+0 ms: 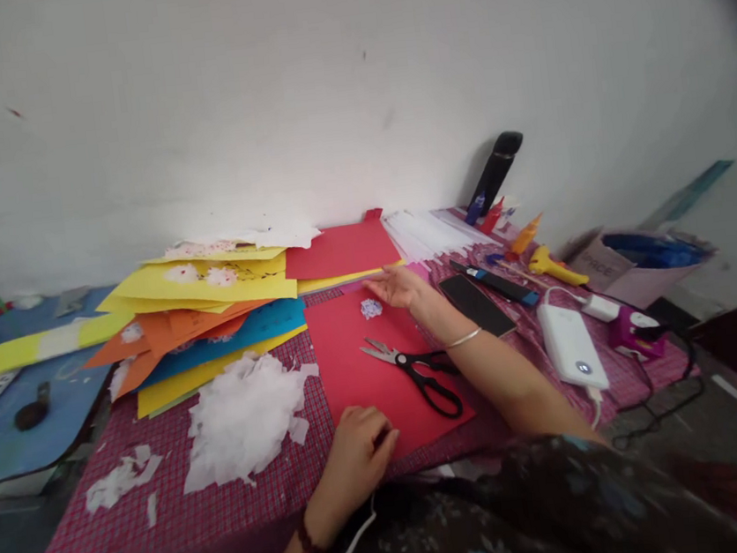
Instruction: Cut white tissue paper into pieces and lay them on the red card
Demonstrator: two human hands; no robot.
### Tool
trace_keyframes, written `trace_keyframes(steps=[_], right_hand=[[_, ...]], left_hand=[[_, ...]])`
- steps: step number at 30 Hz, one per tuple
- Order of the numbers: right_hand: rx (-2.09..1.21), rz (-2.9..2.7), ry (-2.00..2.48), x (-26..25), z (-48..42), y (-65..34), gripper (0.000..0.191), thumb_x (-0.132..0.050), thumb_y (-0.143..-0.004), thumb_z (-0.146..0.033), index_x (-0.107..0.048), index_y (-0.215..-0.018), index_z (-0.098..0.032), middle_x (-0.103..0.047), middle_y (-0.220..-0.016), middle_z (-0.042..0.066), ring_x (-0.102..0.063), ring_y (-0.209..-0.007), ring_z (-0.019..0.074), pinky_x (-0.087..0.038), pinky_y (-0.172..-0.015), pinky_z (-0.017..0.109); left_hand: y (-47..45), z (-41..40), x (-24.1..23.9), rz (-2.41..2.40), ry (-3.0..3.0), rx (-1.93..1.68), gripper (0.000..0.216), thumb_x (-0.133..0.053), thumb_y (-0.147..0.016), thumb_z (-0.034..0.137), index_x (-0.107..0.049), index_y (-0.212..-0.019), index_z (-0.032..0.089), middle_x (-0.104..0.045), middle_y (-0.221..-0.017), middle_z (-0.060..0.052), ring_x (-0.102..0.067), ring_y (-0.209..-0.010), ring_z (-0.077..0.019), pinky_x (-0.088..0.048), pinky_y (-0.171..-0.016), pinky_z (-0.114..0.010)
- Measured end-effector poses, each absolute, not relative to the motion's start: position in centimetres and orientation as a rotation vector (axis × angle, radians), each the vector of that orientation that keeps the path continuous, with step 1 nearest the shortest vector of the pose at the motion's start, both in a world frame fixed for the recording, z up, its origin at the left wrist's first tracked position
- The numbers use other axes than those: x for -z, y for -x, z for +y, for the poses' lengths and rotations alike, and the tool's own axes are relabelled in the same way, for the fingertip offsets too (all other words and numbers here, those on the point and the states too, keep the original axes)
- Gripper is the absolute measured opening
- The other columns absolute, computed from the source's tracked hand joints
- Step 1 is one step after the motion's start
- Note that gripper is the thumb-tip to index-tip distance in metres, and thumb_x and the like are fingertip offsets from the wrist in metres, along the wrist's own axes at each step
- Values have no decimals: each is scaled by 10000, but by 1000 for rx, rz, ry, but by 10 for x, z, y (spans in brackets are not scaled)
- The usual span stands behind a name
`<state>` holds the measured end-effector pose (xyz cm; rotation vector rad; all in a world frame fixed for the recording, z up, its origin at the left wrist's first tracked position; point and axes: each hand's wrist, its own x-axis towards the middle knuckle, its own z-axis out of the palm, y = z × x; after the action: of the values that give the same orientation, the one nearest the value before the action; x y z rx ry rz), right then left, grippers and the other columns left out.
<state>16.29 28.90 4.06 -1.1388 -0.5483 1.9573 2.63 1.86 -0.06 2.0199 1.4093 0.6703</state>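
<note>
A red sheet of paper [367,383] lies in front of me with a small white-and-purple crumpled paper flower [370,309] near its upper part. Just above and right of the flower is my right hand [400,285], palm turned sideways, fingers stretched out and holding nothing I can see. My left hand [359,446] rests loosely curled at the sheet's lower left edge, with no object showing in it. Between the hands, black-handled scissors [419,373] lie on the red sheet, blades slightly apart and pointing up-left.
Left of the sheet are torn white tissue paper [248,419] and a stack of coloured sheets [209,281]. A second red sheet [343,251] lies behind. To the right are a phone [476,304], a box cutter [499,281], a glue gun [557,266] and a white power bank [570,344] with cables.
</note>
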Motion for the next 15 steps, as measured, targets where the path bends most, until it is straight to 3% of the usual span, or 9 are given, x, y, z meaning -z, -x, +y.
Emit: trace_keyframes(steps=[4,10,12,15], right_hand=[[-2107,-471,1006,-53,282,-116,383,-334,-1052,-307,-490,-1269,-33,-673,-1018,192,-714,-832,202,-618,-582,244],[-2121,-319,960,-43,286,-63,430,-247,-1074,-350,-329,-1426,-117,-599,-1184,153,-698,-897,185,-632,-600,261],[-2107,-301,965,-38,289,-55,437,-223,-1083,-350,-344,-1429,-113,-593,-1191,148,-689,-886,170,-622,-604,249],[-2085,-329,967,-37,293,-44,379,-419,-1057,-368,-493,-1347,-135,-624,-1181,116,-678,-896,170,-613,-692,300]], left_hand=[[-27,21,4,1413,-2011,-669,192,-554,-951,215,-588,-766,174,-645,-792,-22,-551,-781,-176,-385,-784,-321],[-24,21,4,1397,-2006,-701,200,-547,-952,206,-592,-759,177,-639,-777,-20,-545,-766,-170,-386,-774,-309],[-24,21,3,1398,-2027,-702,210,-547,-949,206,-588,-745,180,-630,-760,-18,-540,-754,-170,-384,-765,-308],[-24,21,4,1408,-2056,-696,223,-552,-945,209,-582,-726,181,-615,-730,-12,-537,-732,-167,-383,-755,-308]])
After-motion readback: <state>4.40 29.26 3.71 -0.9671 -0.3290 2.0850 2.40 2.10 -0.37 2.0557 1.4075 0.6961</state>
